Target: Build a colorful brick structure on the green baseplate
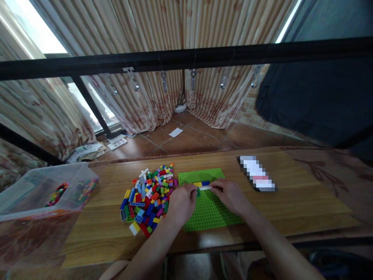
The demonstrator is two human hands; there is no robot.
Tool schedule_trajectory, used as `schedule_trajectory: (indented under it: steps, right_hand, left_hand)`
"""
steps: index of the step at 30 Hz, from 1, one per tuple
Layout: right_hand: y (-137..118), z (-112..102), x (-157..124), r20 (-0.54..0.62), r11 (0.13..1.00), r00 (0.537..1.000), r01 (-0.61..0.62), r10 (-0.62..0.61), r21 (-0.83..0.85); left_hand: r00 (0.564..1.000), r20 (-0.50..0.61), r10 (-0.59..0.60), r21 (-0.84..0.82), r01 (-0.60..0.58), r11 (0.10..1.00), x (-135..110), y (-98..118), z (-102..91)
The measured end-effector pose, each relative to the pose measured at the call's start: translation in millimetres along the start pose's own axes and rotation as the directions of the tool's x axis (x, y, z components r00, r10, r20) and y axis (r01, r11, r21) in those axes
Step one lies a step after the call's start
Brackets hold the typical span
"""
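Observation:
A green studded baseplate lies on the wooden table under both hands. Across its upper part run a yellow brick and a blue brick, end to end. Just in front of them is a long white brick. My left hand pinches the white brick's left end, its fingers closed. At the other end, the closed fingertips of my right hand grip the same brick. A small dark green piece shows beside my left fingertips; whether it is held is hard to tell.
Loose bricks in many colours form a pile left of the baseplate. A phone with a blurred screen lies to the right. The clear plastic bin at the far left holds more pieces. A black metal bar crosses beyond the table.

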State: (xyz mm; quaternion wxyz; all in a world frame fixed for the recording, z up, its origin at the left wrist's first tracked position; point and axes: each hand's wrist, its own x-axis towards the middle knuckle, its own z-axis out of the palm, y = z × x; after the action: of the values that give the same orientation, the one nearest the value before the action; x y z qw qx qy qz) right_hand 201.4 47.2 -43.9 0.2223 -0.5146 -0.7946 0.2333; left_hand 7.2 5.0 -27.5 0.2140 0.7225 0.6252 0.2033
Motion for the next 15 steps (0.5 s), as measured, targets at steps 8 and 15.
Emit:
schedule_trajectory:
  steps: [8, 15]
  right_hand:
    - [1, 1, -1, 0.016, 0.996, 0.997, 0.07, -0.07, -0.049]
    - [-1, 4, 0, 0.014, 0.997, 0.998, 0.06, -0.059, -0.054]
  left_hand:
    - [0.98, 0.192, -0.051, 0.215, 0.009, 0.977, -30, 35, 19.5]
    - [0.964, 0.257, -0.067, 0.288, -0.01, 0.958, -28, 42, 31.2]
